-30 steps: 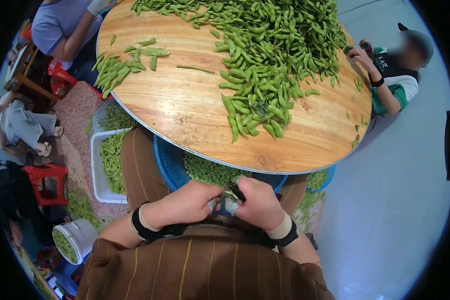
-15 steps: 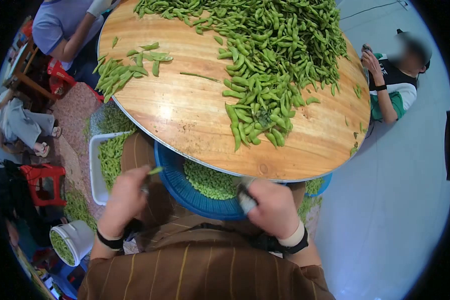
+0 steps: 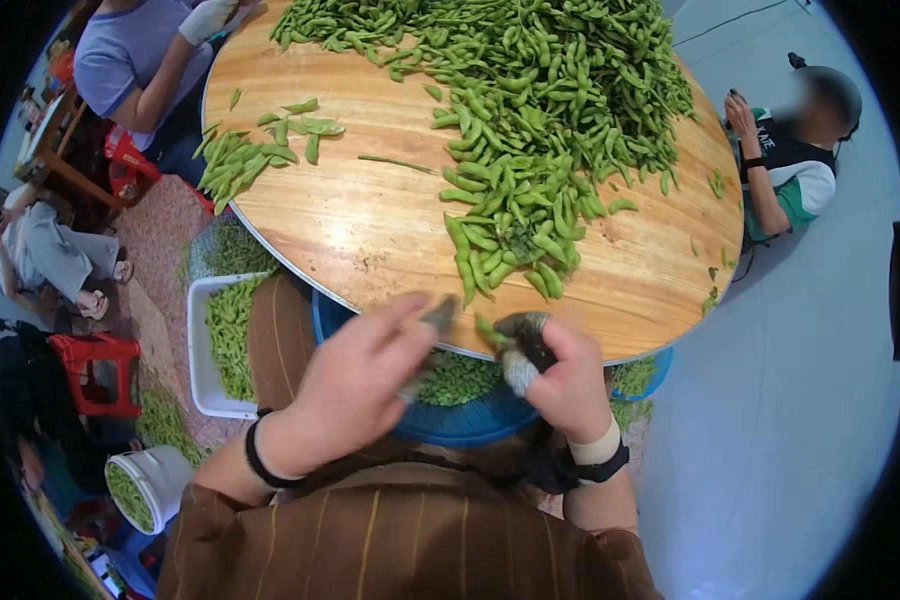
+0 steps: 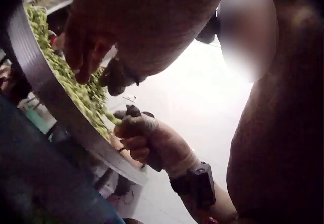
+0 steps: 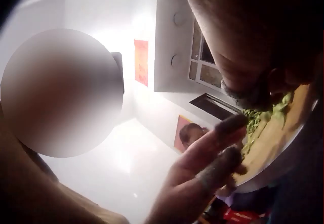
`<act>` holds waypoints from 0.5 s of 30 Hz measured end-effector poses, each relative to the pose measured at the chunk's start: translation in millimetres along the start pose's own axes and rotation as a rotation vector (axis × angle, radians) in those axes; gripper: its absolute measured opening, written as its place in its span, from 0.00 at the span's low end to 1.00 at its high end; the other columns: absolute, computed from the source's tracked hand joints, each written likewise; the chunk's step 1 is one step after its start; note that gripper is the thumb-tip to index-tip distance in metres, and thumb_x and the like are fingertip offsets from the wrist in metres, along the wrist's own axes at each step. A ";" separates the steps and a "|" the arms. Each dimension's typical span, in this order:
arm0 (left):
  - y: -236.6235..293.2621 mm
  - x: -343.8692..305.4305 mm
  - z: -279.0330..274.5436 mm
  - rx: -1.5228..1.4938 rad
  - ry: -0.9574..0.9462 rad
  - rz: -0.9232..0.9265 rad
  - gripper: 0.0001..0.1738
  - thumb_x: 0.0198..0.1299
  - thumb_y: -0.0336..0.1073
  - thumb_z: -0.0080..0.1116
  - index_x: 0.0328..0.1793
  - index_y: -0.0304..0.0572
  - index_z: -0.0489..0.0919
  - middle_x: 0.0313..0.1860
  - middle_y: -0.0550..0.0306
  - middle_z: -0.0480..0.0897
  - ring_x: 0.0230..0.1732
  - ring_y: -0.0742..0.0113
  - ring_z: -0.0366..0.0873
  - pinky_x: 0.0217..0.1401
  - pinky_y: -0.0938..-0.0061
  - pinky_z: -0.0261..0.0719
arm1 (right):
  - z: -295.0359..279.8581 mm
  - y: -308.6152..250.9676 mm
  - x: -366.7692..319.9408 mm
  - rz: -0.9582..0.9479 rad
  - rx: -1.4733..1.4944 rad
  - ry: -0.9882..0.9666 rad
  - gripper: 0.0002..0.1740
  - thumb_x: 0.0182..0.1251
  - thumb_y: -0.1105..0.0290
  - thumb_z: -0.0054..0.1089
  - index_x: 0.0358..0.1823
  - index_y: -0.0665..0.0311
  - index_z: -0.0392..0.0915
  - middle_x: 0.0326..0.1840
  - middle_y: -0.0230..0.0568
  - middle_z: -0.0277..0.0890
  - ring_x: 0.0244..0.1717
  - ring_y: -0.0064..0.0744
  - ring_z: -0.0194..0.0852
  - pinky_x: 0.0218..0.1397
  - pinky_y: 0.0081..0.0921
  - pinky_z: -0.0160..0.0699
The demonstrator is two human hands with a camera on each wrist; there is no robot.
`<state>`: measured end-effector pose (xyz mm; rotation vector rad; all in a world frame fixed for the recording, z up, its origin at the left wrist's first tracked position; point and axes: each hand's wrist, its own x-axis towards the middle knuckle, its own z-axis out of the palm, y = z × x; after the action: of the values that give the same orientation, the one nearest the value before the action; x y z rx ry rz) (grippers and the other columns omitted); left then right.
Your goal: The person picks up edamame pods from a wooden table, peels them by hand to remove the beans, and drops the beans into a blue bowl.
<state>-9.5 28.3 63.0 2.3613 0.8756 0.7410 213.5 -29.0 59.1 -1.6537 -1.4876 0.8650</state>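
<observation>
My right hand, with dark and silvery coverings on thumb and finger, pinches a green edamame pod by the table's near edge. That pod sticks out from the fingertips in the left wrist view. Left of it, my left hand is blurred, its covered fingertips just short of the pod. In the right wrist view the left hand's fingers reach out loosely with nothing between them. Beneath both hands sits a blue basket holding shelled green beans.
A large heap of pods covers the far part of the round wooden table, with a smaller pile at left. On the floor stand a white tub and a white bucket. Other people sit at both sides.
Both hands were together over the basket, then the left swung out left with a green pod piece. Now it is back near the right hand without it, and the right holds a pod.
</observation>
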 end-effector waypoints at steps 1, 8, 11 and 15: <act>5.9 9.2 11.2 -0.009 -0.022 0.063 0.25 0.45 0.23 0.58 0.53 0.38 0.73 0.56 0.40 0.75 0.49 0.42 0.78 0.49 0.60 0.79 | -4.1 -3.1 -4.1 -0.023 -0.028 -0.048 0.13 0.52 0.73 0.66 0.41 0.65 0.80 0.32 0.45 0.79 0.34 0.37 0.79 0.39 0.27 0.75; 3.1 10.8 32.4 -0.492 -0.305 -0.182 0.14 0.58 0.28 0.58 0.51 0.35 0.79 0.40 0.49 0.83 0.40 0.60 0.82 0.44 0.73 0.78 | -2.4 7.0 -26.8 0.162 0.325 -0.079 0.20 0.63 0.72 0.62 0.55 0.69 0.72 0.38 0.38 0.80 0.41 0.22 0.76 0.47 0.22 0.75; 5.9 4.0 35.8 -0.771 -0.267 -0.412 0.10 0.64 0.30 0.55 0.47 0.33 0.81 0.37 0.54 0.85 0.39 0.71 0.80 0.45 0.77 0.76 | -1.5 1.4 -27.6 0.141 0.305 -0.184 0.21 0.64 0.75 0.57 0.58 0.69 0.69 0.39 0.40 0.80 0.41 0.26 0.78 0.48 0.23 0.75; 5.9 3.6 40.8 -0.808 -0.246 -0.371 0.12 0.57 0.27 0.51 0.45 0.37 0.81 0.32 0.49 0.82 0.34 0.66 0.79 0.40 0.73 0.75 | -0.3 -1.7 -25.7 0.103 0.317 -0.297 0.20 0.62 0.78 0.53 0.58 0.68 0.70 0.38 0.41 0.80 0.40 0.29 0.80 0.48 0.23 0.75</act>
<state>21.4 15.9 38.4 1.4824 0.6979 0.5020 210.2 -54.6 60.9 -1.4191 -1.3768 1.3764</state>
